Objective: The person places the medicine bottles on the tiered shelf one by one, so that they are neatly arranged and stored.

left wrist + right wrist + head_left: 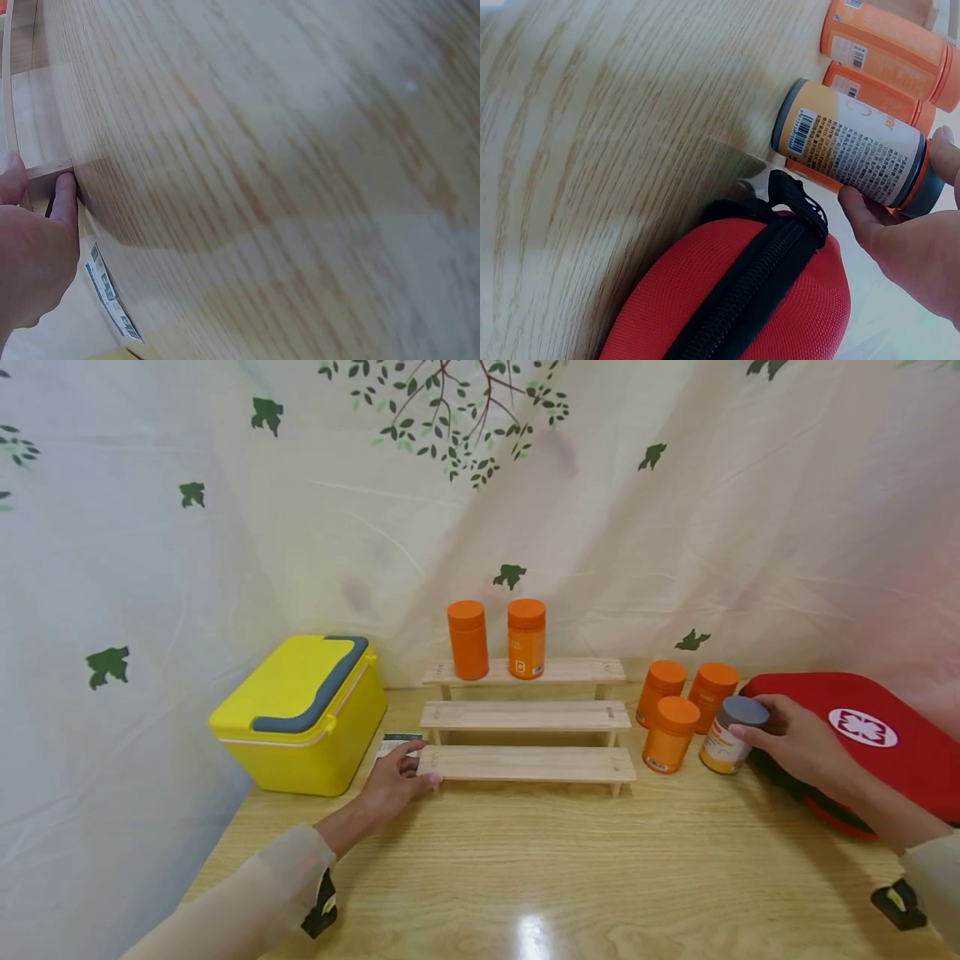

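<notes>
My right hand grips a supplement bottle by its grey lid. The bottle has a white and yellow label, and its barcode side faces the right wrist camera, where thumb and fingers sit around the lid end. At the left end of a three-step wooden rack, my left hand pinches the lowest step, thumb at the front edge. Two orange bottles stand upright on the top step. Three more orange bottles are grouped on the table, just left of the held one.
A yellow box with a blue-grey handle stands left of the rack. Between them lies a small printed card. The red zippered first-aid case lies under and beside my right forearm. A patterned cloth hangs behind the wooden table.
</notes>
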